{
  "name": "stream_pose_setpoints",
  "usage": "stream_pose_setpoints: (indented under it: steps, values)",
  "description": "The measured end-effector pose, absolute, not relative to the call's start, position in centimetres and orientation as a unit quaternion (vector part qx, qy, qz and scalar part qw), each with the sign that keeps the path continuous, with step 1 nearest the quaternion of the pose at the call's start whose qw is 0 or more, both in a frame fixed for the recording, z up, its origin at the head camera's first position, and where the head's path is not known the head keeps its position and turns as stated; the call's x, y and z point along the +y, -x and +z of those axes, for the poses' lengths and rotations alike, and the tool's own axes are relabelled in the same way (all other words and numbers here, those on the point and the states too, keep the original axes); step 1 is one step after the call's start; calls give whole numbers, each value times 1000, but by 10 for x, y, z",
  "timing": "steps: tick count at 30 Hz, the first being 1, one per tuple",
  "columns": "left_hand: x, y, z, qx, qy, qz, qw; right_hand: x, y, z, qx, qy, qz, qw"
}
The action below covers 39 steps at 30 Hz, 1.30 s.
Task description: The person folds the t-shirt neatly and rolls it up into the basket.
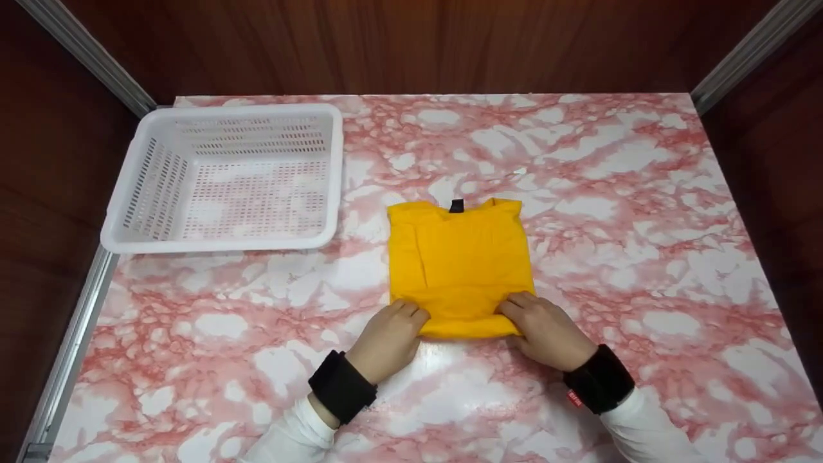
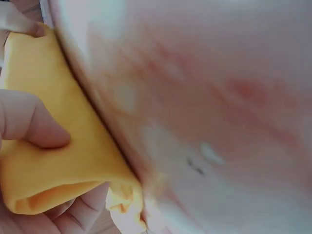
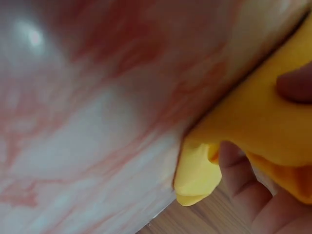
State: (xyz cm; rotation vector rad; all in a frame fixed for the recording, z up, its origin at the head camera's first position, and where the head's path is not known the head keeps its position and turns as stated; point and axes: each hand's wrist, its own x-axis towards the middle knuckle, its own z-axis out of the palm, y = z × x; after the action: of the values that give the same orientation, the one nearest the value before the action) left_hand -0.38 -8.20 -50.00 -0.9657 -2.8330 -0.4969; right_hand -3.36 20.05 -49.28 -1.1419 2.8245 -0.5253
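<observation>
A yellow garment [image 1: 466,251], folded into a rough rectangle with a small black tag [image 1: 456,206] at its far edge, lies flat on the table. My left hand [image 1: 393,334] pinches the left end of its rolled near edge; in the left wrist view the thumb [image 2: 36,122] presses on top of the cloth [image 2: 83,161] with fingers beneath. At the right end, my right hand [image 1: 546,328] grips the same fold. The right wrist view shows the fingers [image 3: 243,180] tucked under the yellow cloth [image 3: 253,117].
A white perforated plastic basket [image 1: 222,244] stands at the back left of the red-and-white marbled table [image 1: 617,238]. Dark wooden panels [image 1: 424,48] enclose the back and sides. Black bands [image 1: 343,387] are strapped round both wrists.
</observation>
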Motion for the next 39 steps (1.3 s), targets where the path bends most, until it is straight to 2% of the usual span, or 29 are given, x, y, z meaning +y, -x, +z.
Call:
stream_pose_setpoints:
  steps: [17, 24, 31, 39]
  values:
    - [-96, -31, -464, -910, 296, -285, -57, 213, 1, -462, 894, 319, -271, 159]
    - [-102, -29, -443, -902, 285, -309, -103, 217, 2, -444, 884, 320, -288, 184]
    - [-106, -13, -421, -911, 260, -302, -102, 219, 17, -427, 889, 316, -283, 172]
    - [-108, 17, -407, -923, 245, -290, -55, 223, 44, -413, 902, 299, -281, 137]
